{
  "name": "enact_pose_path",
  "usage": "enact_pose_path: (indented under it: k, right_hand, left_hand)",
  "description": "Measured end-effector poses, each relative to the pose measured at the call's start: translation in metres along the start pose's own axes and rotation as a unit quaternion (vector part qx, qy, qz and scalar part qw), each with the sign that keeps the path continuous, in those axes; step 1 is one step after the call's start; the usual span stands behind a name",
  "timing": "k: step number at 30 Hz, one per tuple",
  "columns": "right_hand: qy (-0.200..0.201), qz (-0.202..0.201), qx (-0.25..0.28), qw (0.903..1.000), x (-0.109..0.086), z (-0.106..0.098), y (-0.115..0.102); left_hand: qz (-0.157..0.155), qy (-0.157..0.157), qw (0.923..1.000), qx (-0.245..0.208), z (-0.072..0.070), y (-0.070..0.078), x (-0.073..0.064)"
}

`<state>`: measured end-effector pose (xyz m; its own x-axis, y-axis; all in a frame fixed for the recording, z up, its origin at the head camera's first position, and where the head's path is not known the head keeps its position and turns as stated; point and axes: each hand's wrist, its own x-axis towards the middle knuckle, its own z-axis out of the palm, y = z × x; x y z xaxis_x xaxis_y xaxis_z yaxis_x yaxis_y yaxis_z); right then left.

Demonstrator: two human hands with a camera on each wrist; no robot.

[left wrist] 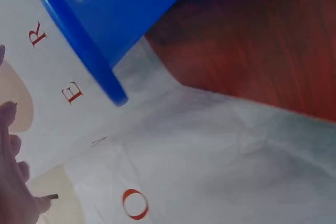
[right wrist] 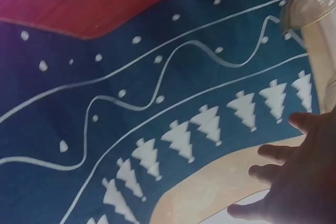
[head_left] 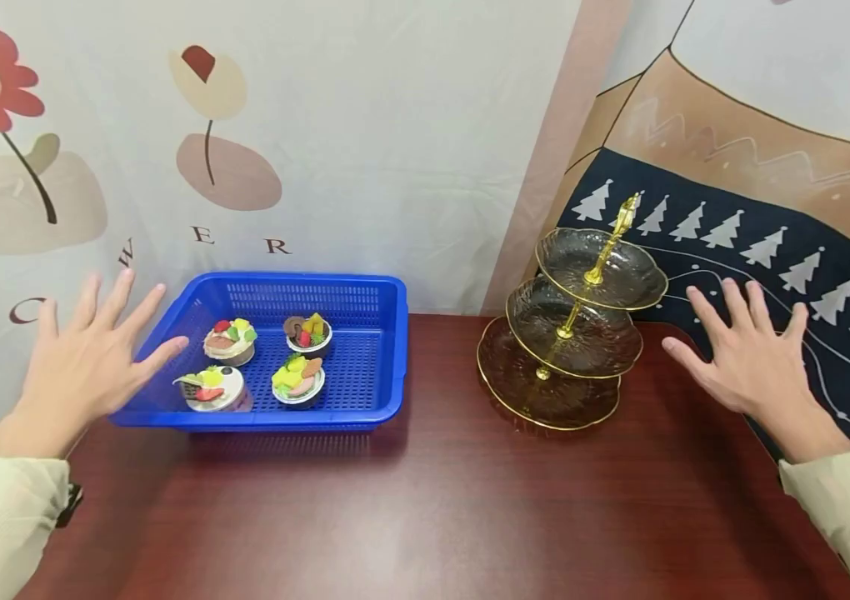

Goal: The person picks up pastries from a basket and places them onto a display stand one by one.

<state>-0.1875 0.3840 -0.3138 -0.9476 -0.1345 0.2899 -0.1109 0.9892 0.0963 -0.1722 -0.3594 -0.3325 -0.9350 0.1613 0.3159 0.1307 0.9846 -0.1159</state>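
Observation:
My left hand (head_left: 87, 358), fingers spread, hovers by the left side of a blue plastic basket (head_left: 395, 358) and holds nothing. Inside the basket lie several small cakes: a cream-topped one (head_left: 230, 342), a chocolate-and-fruit cup (head_left: 308, 335), a fruit-topped cup (head_left: 298, 381) and a round white cake (head_left: 217, 389). To the right stands a three-tier glass stand (head_left: 548, 408) with gold rims and a gold post. Beyond its right side my right hand (head_left: 755, 358) is held in the air, fingers spread, touching nothing. In the right wrist view the stand shows only partly, at the upper right corner.
A dark red-brown wooden table (head_left: 425, 508) carries the basket and the stand. Behind it hangs a pale cloth (head_left: 395, 150) printed with flowers and letters. A dark blue cloth (head_left: 732, 217) with white trees hangs along the right side.

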Motion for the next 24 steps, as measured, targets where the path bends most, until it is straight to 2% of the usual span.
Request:
enact_pose_path:
  k: [6, 13, 20, 24]
  right_hand:
    - [0.026, -0.051, 0.028, 0.998, -0.016, -0.001, -0.025]
    - [0.047, -0.103, 0.062, 0.9916, -0.027, -0.003, -0.055]
    - [0.085, -0.166, 0.089, 0.9785, -0.027, -0.005, -0.079]
    - [0.091, -0.187, 0.127, 0.9699, -0.026, -0.006, -0.092]
  left_hand:
    - [0.004, -0.06, 0.9974, -0.041, 0.011, -0.003, -0.019]
    - [0.011, -0.13, 0.9887, -0.075, 0.025, -0.008, -0.036]
    - [-0.006, -0.156, 0.9769, -0.146, 0.032, -0.006, -0.044]
    - [-0.016, -0.168, 0.9683, -0.184, 0.035, -0.005, -0.044]
